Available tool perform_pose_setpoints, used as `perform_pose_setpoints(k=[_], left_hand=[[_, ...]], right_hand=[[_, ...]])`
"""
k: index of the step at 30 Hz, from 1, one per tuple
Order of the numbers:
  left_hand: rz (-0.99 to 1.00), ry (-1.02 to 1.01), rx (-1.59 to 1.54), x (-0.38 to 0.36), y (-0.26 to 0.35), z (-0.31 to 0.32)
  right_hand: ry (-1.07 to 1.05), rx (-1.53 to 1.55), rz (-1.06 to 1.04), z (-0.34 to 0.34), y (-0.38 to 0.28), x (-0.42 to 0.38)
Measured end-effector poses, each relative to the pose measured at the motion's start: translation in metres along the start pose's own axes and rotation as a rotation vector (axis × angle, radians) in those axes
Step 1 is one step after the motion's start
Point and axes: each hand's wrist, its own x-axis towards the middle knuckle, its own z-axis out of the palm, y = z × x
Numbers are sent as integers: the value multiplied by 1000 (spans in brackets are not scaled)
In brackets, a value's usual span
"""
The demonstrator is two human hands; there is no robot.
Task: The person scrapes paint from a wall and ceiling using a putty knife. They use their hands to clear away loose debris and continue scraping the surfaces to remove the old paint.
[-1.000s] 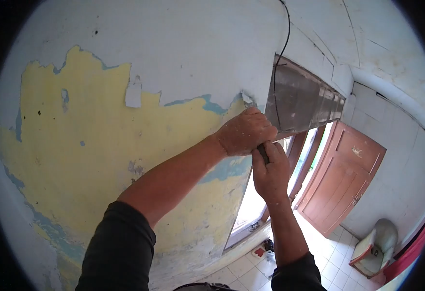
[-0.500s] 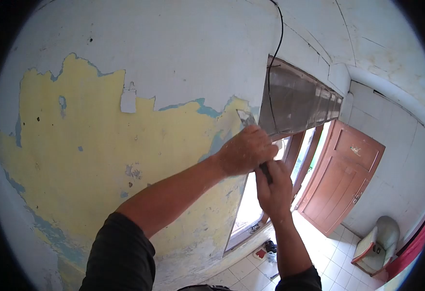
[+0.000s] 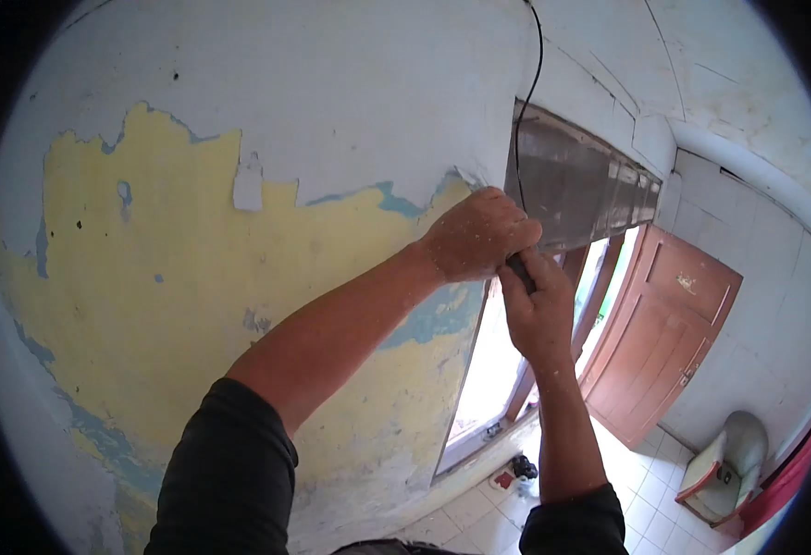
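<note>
Black sleeves [image 3: 229,462] lie nearest us; beyond them, our right hand [image 3: 542,313] is clamped on the lower end of the scraper [image 3: 520,272], our left hand [image 3: 482,238] closed round it higher up. Its working end, mostly hidden, is by the right end of the yellow patch [image 3: 165,268], where white paint [image 3: 377,102] meets it. We judge this step to be stripping that paint; the next push seems to need a low angle under the edge, and care beside the dark panel [image 3: 572,176]. Farther right stand a door [image 3: 666,328] and chair [image 3: 746,447].
</note>
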Motion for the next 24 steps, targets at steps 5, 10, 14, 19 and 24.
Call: perform_pose_setpoints(k=[5,10,14,19,24], left_hand=[[41,108,-20,-24,29,14],[40,-15,6,17,-30,-10],[-60,5,68,14,-12,-1],[-60,0,6,-28,21,16],[-26,-16,2,-33,39,21]], right_hand=[[4,-33,14,11,10,-50],[117,-57,-95,15,0,27],[10,95,19,-1,8,17],[10,130,99,15,16,-39],[46,118,74,13,14,-61]])
